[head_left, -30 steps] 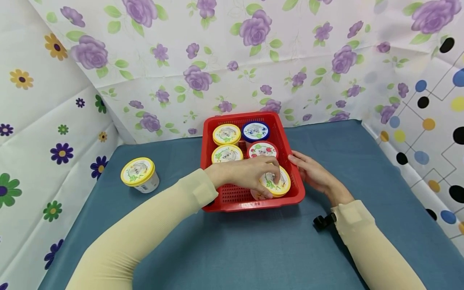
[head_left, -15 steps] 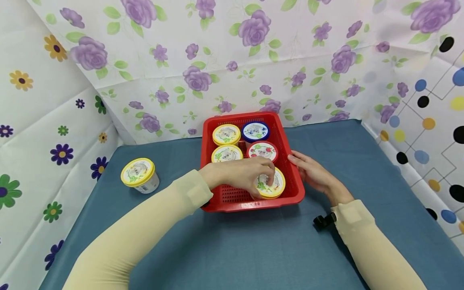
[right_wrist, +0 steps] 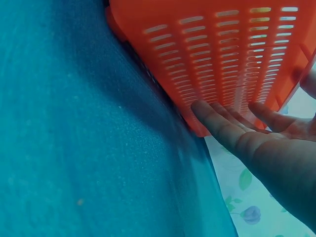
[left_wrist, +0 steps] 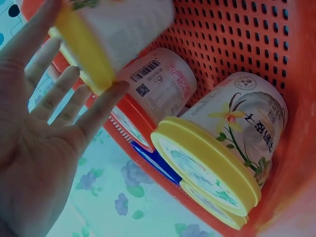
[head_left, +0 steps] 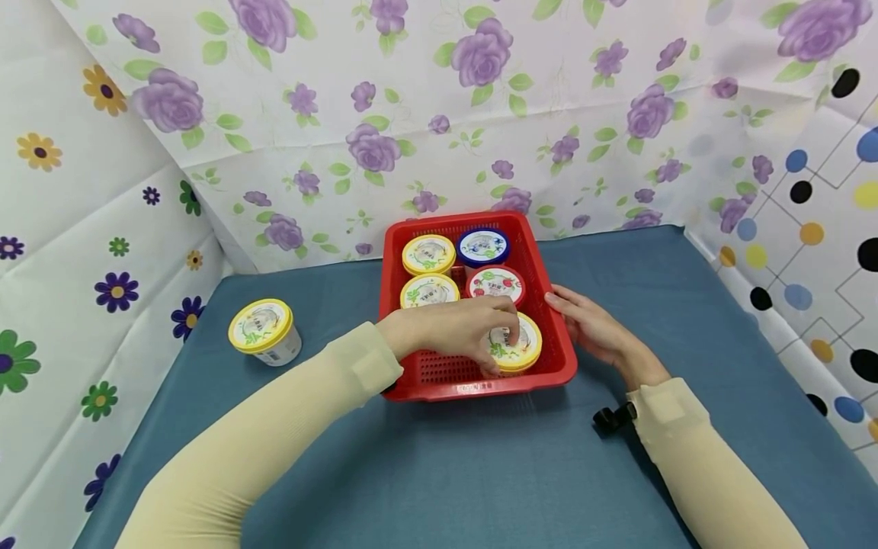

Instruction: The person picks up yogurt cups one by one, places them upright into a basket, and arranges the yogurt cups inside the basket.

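Note:
In the head view my left hand [head_left: 466, 329] grips a yellow-lidded tub [head_left: 524, 352] by its lid, over the front right part of a red plastic basket [head_left: 473, 390]. The left wrist view has fingers and thumb spread around the yellow rim, with the tub [left_wrist: 131, 29] tilted and slightly blurred. My right hand [head_left: 597, 328] touches the basket's right side from outside, its fingers nearly straight along the slotted wall [right_wrist: 217, 59]. Inside the basket stand a red-lidded tub [head_left: 495, 284], a blue-lidded tub [head_left: 483, 247], and two yellow-lidded tubs at left, rear [head_left: 428, 253] and front [head_left: 429, 291].
Another yellow-lidded tub [head_left: 264, 332] stands on the blue tablecloth [head_left: 425, 473], left of the basket. Behind the table hangs a flowered cloth [head_left: 384, 99]. A small black device [head_left: 613, 419] sits at my right wrist.
My left hand has shifted the gripped tub slightly left and brought its lid more level, then nudged it a little right. My right hand has stayed against the basket.

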